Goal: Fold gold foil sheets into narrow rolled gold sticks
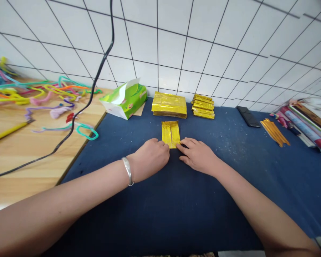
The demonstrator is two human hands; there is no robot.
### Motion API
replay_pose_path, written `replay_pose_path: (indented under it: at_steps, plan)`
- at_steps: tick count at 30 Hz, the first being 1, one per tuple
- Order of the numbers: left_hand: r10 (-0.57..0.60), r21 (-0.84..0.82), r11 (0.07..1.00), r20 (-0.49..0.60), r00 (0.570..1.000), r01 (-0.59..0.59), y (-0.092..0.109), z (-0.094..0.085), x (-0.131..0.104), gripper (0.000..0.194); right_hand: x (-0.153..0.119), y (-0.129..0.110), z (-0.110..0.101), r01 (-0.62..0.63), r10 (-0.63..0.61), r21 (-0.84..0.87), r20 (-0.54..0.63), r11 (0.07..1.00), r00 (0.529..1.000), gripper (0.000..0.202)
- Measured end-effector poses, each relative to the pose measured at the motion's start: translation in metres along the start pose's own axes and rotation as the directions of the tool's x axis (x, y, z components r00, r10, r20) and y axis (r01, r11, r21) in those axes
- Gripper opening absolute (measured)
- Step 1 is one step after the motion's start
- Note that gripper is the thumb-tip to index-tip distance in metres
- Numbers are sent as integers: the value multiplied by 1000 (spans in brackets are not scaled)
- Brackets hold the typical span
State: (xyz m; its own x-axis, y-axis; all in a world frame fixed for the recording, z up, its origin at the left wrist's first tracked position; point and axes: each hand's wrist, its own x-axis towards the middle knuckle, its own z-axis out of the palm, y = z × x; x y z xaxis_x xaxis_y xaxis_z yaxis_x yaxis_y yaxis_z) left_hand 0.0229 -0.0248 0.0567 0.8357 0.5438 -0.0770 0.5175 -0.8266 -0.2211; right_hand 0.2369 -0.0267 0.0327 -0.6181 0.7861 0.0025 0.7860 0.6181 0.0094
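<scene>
A small sheet of gold foil paper (pixel 171 135) lies on the dark blue cloth in front of me, its side edges folded inward to meet along a middle seam. My left hand (pixel 153 157), with a silver bangle at the wrist, has its fingers curled closed at the paper's lower left corner; the fingertips are partly hidden. At the lower right corner, my right hand (pixel 196 154) grips the paper's edge with bent fingers. Behind the sheet stand a thick stack of flat gold foil paper (pixel 169 103) and a pile of narrow folded gold strips (pixel 203 106).
A green tissue pack (pixel 133 98) sits at the back left, beside a wooden board (pixel 50 146) holding colourful pipe cleaners (pixel 40 93). A black cable (pixel 96 76) hangs across the left. To the right are a black phone (pixel 248 116), orange-gold strips (pixel 275 132) and piled books (pixel 307 123).
</scene>
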Motion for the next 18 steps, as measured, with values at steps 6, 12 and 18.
replay_pose_path:
  at_steps: [6,12,18]
  plan:
    - [42,54,998,4,999,-42,5,-3,-7,19,-2,5,-7,0,3,-23,95,1000,996,47]
    - [39,109,993,7,999,-40,12,-4,-5,20,-3,1,-6,-19,23,-46,80,999,997,48]
    - [31,59,998,0,1000,-31,7,-6,-5,17,-4,-2,-2,-36,38,-56,49,998,998,48]
